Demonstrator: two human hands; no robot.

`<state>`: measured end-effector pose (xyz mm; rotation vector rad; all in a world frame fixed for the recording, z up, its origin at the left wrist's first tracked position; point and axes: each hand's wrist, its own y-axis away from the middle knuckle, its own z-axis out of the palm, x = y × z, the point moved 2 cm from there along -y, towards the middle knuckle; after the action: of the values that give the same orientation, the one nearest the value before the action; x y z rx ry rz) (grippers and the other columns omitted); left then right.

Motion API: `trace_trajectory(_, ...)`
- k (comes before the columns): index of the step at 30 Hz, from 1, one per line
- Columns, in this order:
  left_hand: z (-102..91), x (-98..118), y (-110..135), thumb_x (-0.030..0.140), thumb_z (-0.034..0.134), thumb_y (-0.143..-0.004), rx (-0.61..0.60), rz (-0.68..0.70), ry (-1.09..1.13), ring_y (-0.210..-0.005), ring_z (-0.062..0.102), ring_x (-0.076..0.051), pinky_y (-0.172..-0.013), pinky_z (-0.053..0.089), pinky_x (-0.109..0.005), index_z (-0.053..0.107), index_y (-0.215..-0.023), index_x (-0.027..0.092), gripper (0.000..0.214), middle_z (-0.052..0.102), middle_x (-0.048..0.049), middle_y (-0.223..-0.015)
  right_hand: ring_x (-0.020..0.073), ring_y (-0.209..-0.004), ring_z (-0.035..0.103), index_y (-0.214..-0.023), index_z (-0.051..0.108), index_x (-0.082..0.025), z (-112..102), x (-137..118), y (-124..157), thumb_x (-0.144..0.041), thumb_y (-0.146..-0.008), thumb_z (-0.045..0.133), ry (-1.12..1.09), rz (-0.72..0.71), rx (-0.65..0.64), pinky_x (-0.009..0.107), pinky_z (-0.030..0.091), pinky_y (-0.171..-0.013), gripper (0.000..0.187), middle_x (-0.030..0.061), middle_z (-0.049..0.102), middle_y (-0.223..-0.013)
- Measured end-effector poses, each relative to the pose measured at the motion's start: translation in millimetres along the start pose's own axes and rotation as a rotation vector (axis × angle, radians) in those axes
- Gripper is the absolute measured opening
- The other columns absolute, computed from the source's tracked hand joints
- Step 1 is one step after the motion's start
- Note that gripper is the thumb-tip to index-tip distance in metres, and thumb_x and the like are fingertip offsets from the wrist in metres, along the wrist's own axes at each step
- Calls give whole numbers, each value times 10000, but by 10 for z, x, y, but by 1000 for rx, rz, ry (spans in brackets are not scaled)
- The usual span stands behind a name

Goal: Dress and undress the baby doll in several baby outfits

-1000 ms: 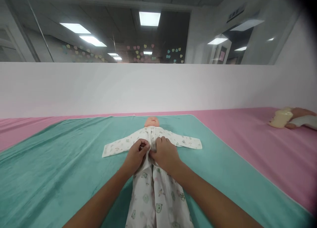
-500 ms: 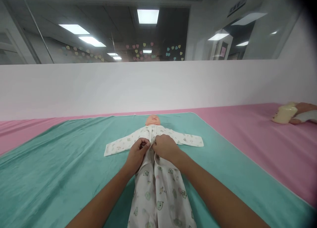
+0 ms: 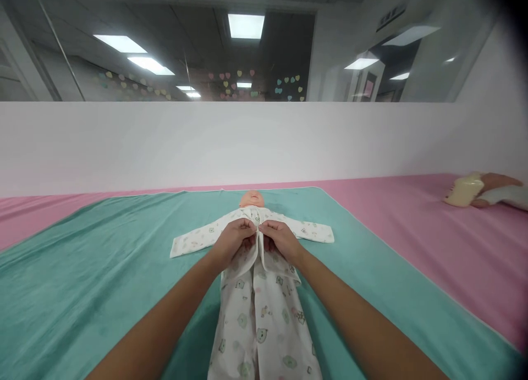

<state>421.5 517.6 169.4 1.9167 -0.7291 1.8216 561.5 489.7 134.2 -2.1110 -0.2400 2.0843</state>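
A baby doll (image 3: 252,198) lies on its back with its head at the far end, dressed in a white printed jacket (image 3: 199,237) with both sleeves spread out. White printed trousers (image 3: 264,319) stretch from under the jacket towards me. My left hand (image 3: 236,238) pinches the jacket's left front edge at the chest. Opposite it, my right hand (image 3: 281,238) pinches the right front edge. The two sets of fingertips nearly meet at the centre line. Below them the front edges part slightly. Whatever fastener lies between the fingers is hidden.
A teal blanket (image 3: 124,281) lies under the doll, over a pink sheet (image 3: 408,220). At the far right rests a pale yellow bottle (image 3: 463,190), beside a skin-coloured object with white cloth (image 3: 503,196), partly cut off. A white wall (image 3: 206,143) with a window above borders the far side.
Both hands have shifted slightly up the jacket front and drawn to matching positions. The front edges are lifted, and the jacket's lower flaps now show over the trousers.
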Motion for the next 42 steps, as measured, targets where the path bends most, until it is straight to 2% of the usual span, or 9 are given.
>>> trace_trajectory(2, -39, 9, -38, 269, 546, -730, -83, -27, 53, -485, 435, -72, -484, 345, -203, 498, -671, 161, 132, 503, 20, -575, 86, -436, 445, -675, 535, -168, 1, 7, 0, -467, -785, 505, 15, 10, -8, 207, 318, -419, 320, -30, 503, -519)
trace_trajectory(4, -69, 6, -63, 265, 548, -727, -115, -51, 46, -483, 460, -80, -466, 350, -204, 506, -676, 157, 127, 523, 6, -574, 86, -428, 445, -691, 550, -167, -4, 10, -2, -473, -785, 502, 19, 17, -2, 208, 324, -412, 323, -28, 509, -525)
trace_trajectory(9, -83, -35, -100, 278, 572, -706, -75, -81, -38, -472, 489, -94, -407, 344, -195, 512, -673, 163, 134, 530, 4, -568, 90, -424, 441, -676, 550, -167, -19, 16, -10, -455, -783, 514, 3, 16, 13, 210, 323, -409, 309, -33, 485, -490)
trace_trajectory(15, -144, -123, -92, 304, 589, -714, -95, -34, 65, -541, 538, -107, -494, 418, -214, 529, -702, 157, 159, 561, -17, -626, 98, -413, 467, -664, 549, -173, 8, 26, -19, -478, -794, 489, 126, 61, 30, 211, 316, -387, 338, -26, 509, -480)
trace_trajectory(24, -166, -167, -38, 360, 570, -751, -87, 21, 39, -557, 533, -108, -545, 440, -230, 530, -721, 164, 202, 560, -8, -612, 78, -402, 468, -587, 572, -149, 51, -56, 28, -482, -817, 460, 234, 3, 12, 201, 333, -409, 419, -5, 530, -483)
trace_trajectory(29, -136, -210, -43, 392, 574, -737, -4, 22, -19, -519, 516, -106, -506, 426, -221, 521, -718, 172, 228, 556, 3, -566, 84, -424, 498, -638, 566, -145, 13, -66, 34, -498, -810, 461, 186, 18, -67, 199, 364, -420, 406, -2, 553, -504)
trace_trajectory(32, -124, -226, -46, 370, 580, -734, 3, 23, 1, -504, 510, -100, -500, 425, -216, 508, -701, 173, 213, 548, 12, -547, 89, -429, 517, -730, 551, -150, -22, -61, 22, -488, -783, 506, 147, 53, -114, 206, 411, -440, 344, -10, 570, -522)
trace_trajectory(38, -131, -199, -43, 382, 570, -743, -17, 23, -36, -497, 513, -97, -491, 432, -211, 510, -678, 182, 218, 558, 21, -551, 109, -470, 550, -868, 510, -181, -40, -58, 17, -401, -703, 629, 198, 70, -98, 219, 442, -453, 300, -43, 558, -540)
trace_trajectory(42, -118, -179, -24, 438, 592, -713, 19, 39, -192, -464, 527, -115, -446, 410, -212, 503, -686, 192, 263, 547, 30, -528, 103, -477, 539, -862, 496, -194, -11, -46, 31, -377, -696, 636, 269, 77, -60, 212, 435, -452, 284, -45, 551, -549)
